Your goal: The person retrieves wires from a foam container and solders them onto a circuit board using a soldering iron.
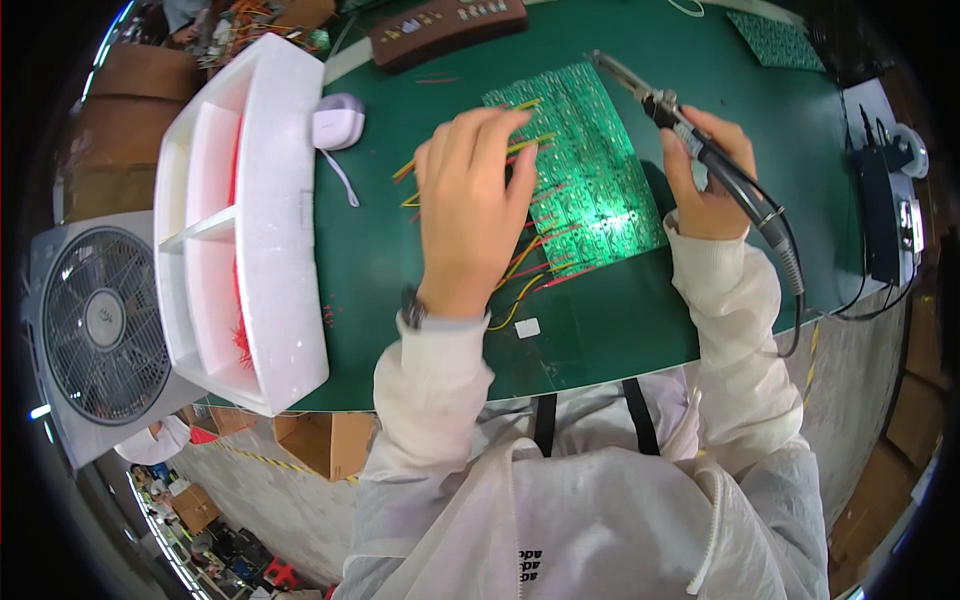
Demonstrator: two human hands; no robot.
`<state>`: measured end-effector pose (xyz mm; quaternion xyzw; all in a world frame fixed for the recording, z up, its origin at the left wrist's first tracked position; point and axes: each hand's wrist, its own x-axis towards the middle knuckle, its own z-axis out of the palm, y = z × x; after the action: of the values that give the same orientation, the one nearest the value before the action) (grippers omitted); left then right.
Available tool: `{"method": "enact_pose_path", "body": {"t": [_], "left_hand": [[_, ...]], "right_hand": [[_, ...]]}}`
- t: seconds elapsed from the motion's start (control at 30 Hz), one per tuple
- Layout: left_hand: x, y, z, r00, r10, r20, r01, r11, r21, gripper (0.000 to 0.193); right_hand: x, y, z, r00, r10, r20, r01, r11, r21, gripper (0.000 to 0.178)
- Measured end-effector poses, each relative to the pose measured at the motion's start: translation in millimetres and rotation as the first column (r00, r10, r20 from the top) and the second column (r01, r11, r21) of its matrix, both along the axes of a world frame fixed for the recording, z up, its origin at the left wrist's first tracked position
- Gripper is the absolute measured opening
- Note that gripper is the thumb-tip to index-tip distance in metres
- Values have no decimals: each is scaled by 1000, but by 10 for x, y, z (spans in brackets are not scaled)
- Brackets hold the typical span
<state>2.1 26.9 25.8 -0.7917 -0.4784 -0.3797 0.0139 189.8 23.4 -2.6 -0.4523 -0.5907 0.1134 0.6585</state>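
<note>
My left hand [468, 190] hovers over the left edge of a green circuit board panel [590, 150], its fingers bent and the thumb apart from the forefinger. Red and yellow wires [522, 265] stick out along that edge, some passing beneath the hand. One yellow wire [545, 137] crosses the gap near my thumb tip; I see no firm grip on it. Right of the panel, my right hand [712, 175] is closed around a soldering iron [722, 165]. The iron's tip points up and left, above the panel's far right corner, and its cord hangs down past my forearm.
A white foam box [285, 230] with compartments holding red wires stands at the left. Nearby lie a lilac case [338, 122] and a small white square [527, 328]. A brown holder [448, 30], another green panel [775, 42] and a black soldering station [885, 215] surround the work area.
</note>
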Motion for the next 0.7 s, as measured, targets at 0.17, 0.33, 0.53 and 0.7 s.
{"method": "enact_pose_path", "body": {"t": [0.17, 0.33, 0.53, 0.7], "left_hand": [[-499, -479, 753, 990, 76, -121, -74, 997, 16, 26], [-1746, 149, 1324, 898, 409, -163, -428, 897, -111, 15], [-4214, 1430, 281, 841, 532, 103, -382, 717, -583, 34], [-3884, 1585, 202, 813, 579, 60, -386, 614, -689, 31]], "right_hand": [[77, -94, -82, 1000, 6, 23, -3, 994, -113, 27], [34, -82, -42, 1000, 27, -4, -27, 998, -60, 27], [-129, -16, -101, 997, -54, 64, 51, 998, 39, 29], [-29, -34, -58, 999, -34, 13, 34, 998, -48, 29]]}}
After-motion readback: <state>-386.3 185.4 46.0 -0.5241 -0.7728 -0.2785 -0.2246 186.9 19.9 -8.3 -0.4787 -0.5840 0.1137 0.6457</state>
